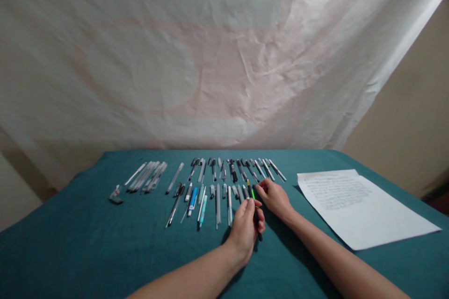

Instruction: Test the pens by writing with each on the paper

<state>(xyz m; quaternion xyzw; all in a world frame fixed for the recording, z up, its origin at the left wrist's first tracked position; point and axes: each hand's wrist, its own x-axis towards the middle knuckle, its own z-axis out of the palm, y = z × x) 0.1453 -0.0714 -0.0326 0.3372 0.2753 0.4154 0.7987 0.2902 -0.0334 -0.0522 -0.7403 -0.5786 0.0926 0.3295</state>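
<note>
My left hand (242,226) is closed around a dark pen (260,236), whose lower end sticks out below the fingers. Above the fist a gold-coloured tip (248,182) and a bright green part (253,193) show; whether both belong to one pen I cannot tell. My right hand (276,200) is just to the right, thumb and fingers pinched together by a small dark piece (255,187) that is too small to name. To the left of my hands lies a row of disassembled pens, including a blue barrel (192,201) and a light-blue patterned pen (203,211).
Behind, a second row holds dark and white pens (232,170). Clear barrels (149,177) lie bunched at the left, near a small grey-and-clear object (115,195). Sheets of paper with handwriting (379,210) lie at the right on the green cloth (87,252). A pale sheet (210,56) hangs behind.
</note>
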